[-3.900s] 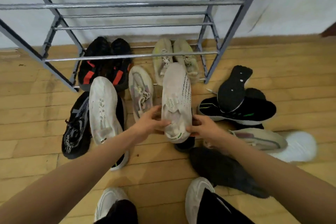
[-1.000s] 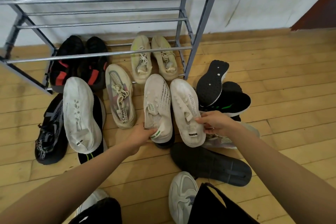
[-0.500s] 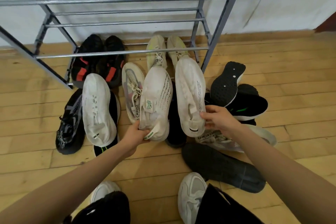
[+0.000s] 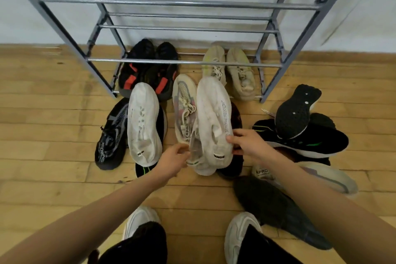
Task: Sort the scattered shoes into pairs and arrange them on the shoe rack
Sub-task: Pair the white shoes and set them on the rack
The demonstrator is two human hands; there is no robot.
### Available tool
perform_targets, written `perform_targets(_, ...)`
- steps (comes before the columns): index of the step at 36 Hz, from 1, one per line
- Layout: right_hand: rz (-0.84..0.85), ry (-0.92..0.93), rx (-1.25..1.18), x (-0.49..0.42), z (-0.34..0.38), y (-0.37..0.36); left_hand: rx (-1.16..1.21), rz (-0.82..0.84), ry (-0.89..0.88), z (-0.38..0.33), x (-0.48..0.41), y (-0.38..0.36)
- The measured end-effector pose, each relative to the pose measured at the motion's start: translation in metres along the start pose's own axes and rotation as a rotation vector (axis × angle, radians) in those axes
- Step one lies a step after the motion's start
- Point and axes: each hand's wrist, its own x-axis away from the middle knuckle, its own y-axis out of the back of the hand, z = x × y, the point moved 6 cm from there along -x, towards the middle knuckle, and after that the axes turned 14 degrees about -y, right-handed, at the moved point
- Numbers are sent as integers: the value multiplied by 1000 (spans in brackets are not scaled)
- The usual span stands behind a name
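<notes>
Two off-white knit sneakers (image 4: 211, 113) are pressed together side by side and lifted above the floor. My right hand (image 4: 246, 143) grips them at the heel end from the right. My left hand (image 4: 174, 159) holds the heel of the left one, its fingers curled at the collar. The grey metal shoe rack (image 4: 184, 61) stands against the wall. On its bottom tier sit a black-and-red pair (image 4: 147, 73) and a beige pair (image 4: 232, 70).
Loose shoes lie on the wooden floor: a white sneaker (image 4: 143, 126) over a black one, a black "PRORING" shoe (image 4: 112, 135), a grey-pink laced sneaker (image 4: 184, 109), black shoes with green marks (image 4: 300, 133), a dark shoe (image 4: 276, 210). My own white sneakers (image 4: 240, 233) are at the bottom.
The two off-white sneakers were held apart, one in each hand. They have come together into one bundle, and the view has shifted slightly.
</notes>
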Motion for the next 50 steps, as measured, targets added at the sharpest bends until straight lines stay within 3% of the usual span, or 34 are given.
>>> perform_targets(5, 38, 9, -15, -8, 7, -26, -324, -509, -319, -19, 24, 67)
perform_targets(8, -38, 54, 116, -14, 17, -34, -402, -613, -157, -1, 27, 97)
perform_targets(12, -170, 51, 349, -21, 23, -39, -137, -552, 300, 44, 25, 113)
perform_targets(16, -202, -29, 380, -23, 20, -37, 311, -421, 408, 67, 24, 101)
perform_targets(22, -86, -160, 381, -21, 9, -37, 346, -320, 451, 65, 19, 99)
perform_targets(31, 40, -168, 129, -13, 5, -44, 351, -408, 418, 67, 18, 100)
perform_targets(39, -8, -132, 70, -5, 12, -30, 222, -427, 406, 60, 26, 103)
perform_targets(45, 115, -208, 32, 3, 11, -38, 482, -392, 365, 41, 26, 88)
perform_targets(50, 63, -88, 167, 6, 21, -41, 706, -305, 292, 26, 29, 83)
